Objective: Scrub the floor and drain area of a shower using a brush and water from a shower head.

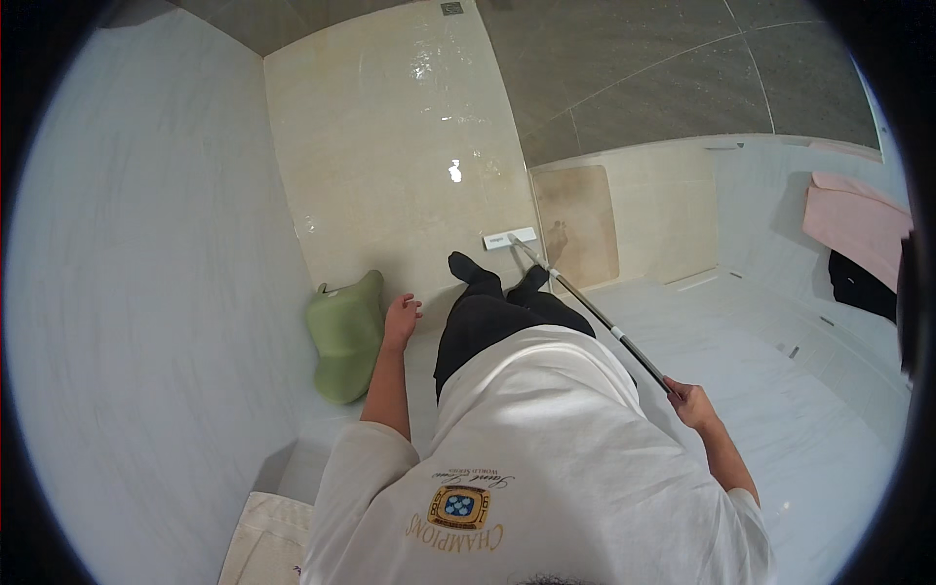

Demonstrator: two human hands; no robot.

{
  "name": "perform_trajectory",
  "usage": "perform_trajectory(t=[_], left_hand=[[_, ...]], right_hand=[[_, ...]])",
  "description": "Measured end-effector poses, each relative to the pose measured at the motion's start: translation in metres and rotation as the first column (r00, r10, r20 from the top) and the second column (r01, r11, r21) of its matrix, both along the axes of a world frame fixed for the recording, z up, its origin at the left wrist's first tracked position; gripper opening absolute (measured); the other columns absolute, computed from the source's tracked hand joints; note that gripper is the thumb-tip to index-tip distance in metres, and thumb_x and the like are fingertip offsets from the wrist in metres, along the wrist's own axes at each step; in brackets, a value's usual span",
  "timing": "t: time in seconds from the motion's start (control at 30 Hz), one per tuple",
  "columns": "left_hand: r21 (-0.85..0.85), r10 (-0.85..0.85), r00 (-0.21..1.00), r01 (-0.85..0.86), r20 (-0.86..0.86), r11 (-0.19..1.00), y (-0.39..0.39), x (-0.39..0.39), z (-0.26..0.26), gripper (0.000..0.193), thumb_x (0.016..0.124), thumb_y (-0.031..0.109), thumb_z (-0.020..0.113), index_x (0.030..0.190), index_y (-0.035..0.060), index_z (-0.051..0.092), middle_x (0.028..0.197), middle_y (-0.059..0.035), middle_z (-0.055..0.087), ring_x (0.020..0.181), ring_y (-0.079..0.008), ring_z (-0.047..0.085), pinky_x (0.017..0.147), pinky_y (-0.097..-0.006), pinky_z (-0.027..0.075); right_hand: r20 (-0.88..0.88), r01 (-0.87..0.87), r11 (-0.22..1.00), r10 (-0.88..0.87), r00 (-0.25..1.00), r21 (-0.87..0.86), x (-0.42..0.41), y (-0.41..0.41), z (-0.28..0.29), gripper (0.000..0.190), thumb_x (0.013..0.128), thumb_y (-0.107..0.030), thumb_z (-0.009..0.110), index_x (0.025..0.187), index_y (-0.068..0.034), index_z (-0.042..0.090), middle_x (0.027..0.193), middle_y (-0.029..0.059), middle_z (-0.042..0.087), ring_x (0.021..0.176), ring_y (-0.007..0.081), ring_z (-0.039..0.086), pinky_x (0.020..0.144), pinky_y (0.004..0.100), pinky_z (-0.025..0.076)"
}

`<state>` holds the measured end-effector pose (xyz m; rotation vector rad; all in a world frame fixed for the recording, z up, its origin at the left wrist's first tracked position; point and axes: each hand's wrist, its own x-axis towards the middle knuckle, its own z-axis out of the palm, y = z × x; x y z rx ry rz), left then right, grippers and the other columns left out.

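Note:
My right hand (pixel 689 404) is closed around the upper part of a metal pole (pixel 596 311), at the right of the head view. The pole slants down to a flat white squeegee or mop head (pixel 510 239), which rests on the wet beige floor (pixel 380 146) just beyond my feet. My left hand (pixel 403 319) hangs at my left side with its fingers slightly apart and holds nothing. Close to its left is a green padded object (pixel 346 338), perhaps a cushion, against the wall. The underside of the white head is hidden.
A brown mat (pixel 578 225) with a dark wet mark lies right of the white head. Pale marble-look walls (pixel 153 256) stand at both sides. A floor drain (pixel 452 9) is at the far end. Pink cloth (pixel 855 219) and black cloth (pixel 863 287) hang at the right.

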<state>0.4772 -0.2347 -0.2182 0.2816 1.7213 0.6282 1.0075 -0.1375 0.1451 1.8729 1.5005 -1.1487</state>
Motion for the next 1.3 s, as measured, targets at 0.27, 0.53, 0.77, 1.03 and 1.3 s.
perform_trajectory(t=[0.27, 0.53, 0.77, 1.03, 1.3], left_hand=[[-0.015, 0.014, 1.0, -0.014, 0.002, 1.0, -0.011, 0.007, 0.003, 0.04, 0.086, 0.015, 0.048, 0.121, -0.0043, 0.051, 0.102, -0.0152, 0.065, 0.078, -0.0201, 0.065, 0.074, -0.0302, 0.05], [-0.115, -0.103, 0.993, 0.096, -0.051, 0.989, -0.072, 0.044, 0.0, 0.038, 0.085, 0.015, 0.048, 0.119, -0.0028, 0.053, 0.101, -0.0152, 0.065, 0.077, -0.0205, 0.065, 0.072, -0.0311, 0.051], [-0.044, -0.001, 0.999, -0.001, -0.042, 0.999, -0.03, 0.013, 0.025, 0.037, 0.086, 0.014, 0.047, 0.119, -0.0023, 0.052, 0.103, -0.016, 0.065, 0.08, -0.0208, 0.065, 0.074, -0.0314, 0.051], [-0.049, 0.024, 0.999, -0.026, -0.039, 0.998, -0.047, 0.019, 0.011, 0.039, 0.086, 0.013, 0.048, 0.121, -0.0038, 0.05, 0.105, -0.0171, 0.065, 0.081, -0.0209, 0.065, 0.075, -0.0313, 0.05], [-0.093, 0.122, 0.992, -0.126, -0.041, 0.988, -0.079, 0.029, 0.007, 0.041, 0.084, 0.014, 0.051, 0.121, -0.0036, 0.05, 0.104, -0.017, 0.064, 0.08, -0.0216, 0.065, 0.074, -0.0316, 0.051]], right_hand=[[0.121, -0.303, 0.943, 0.288, 0.95, 0.136, 0.038, -0.014, -0.042, 0.036, 0.083, -0.008, 0.057, 0.119, -0.012, 0.061, 0.077, 0.0233, 0.062, 0.072, 0.0384, 0.06, 0.068, 0.0399, 0.048], [0.09, -0.33, 0.933, 0.32, 0.943, 0.143, 0.053, -0.01, -0.065, 0.04, 0.084, -0.009, 0.055, 0.123, -0.014, 0.058, 0.08, 0.0233, 0.061, 0.077, 0.0393, 0.06, 0.072, 0.0437, 0.048], [-0.028, -0.251, 0.938, 0.265, 0.964, 0.239, -0.027, 0.056, -0.142, 0.039, 0.087, -0.013, 0.054, 0.126, -0.013, 0.054, 0.092, 0.0277, 0.061, 0.087, 0.0412, 0.06, 0.076, 0.0428, 0.048], [-0.102, -0.167, 0.919, 0.217, 0.971, 0.358, -0.108, 0.151, -0.195, 0.036, 0.087, -0.017, 0.055, 0.123, -0.01, 0.056, 0.1, 0.0254, 0.062, 0.094, 0.0391, 0.06, 0.08, 0.0414, 0.048], [-0.107, -0.219, 0.886, 0.284, 0.953, 0.408, -0.041, 0.119, -0.145, 0.035, 0.088, -0.013, 0.054, 0.122, -0.005, 0.056, 0.099, 0.027, 0.061, 0.093, 0.0397, 0.06, 0.08, 0.0404, 0.048]])
